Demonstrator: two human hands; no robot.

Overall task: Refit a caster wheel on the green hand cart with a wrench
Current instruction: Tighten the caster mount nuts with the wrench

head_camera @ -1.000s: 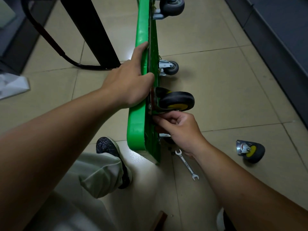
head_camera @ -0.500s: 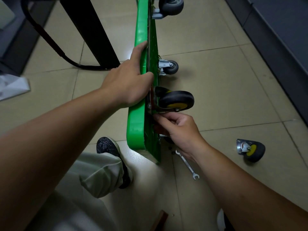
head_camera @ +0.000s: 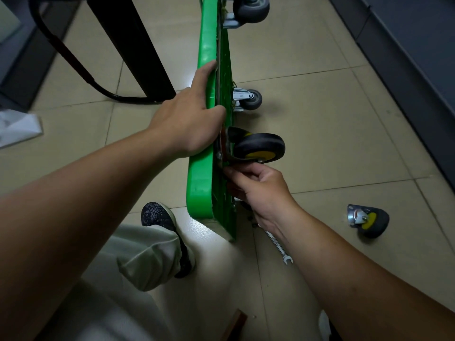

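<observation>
1. On the tiled floor (head_camera: 320,134), the green hand cart (head_camera: 199,178) is stood on edge.
2. Left grip (head_camera: 187,124): fingers are curled over the cart's upper rim.
3. Caster wheel (head_camera: 259,147) is seated against the cart's underside.
4. Right grip (head_camera: 258,190): fingers are curled at the caster's plate. Whether anything is pinched cannot be told.
5. Wrench (head_camera: 278,244) is seen on the floor under the right wrist, with a loose caster (head_camera: 368,221) well apart.

1. No text, label, brand or number can be read anywhere in view.
2. Wrench (head_camera: 277,243) lying on the floor (head_camera: 344,134) at 5 o'clock: possible stamping on the shank, too small to tell.
</observation>
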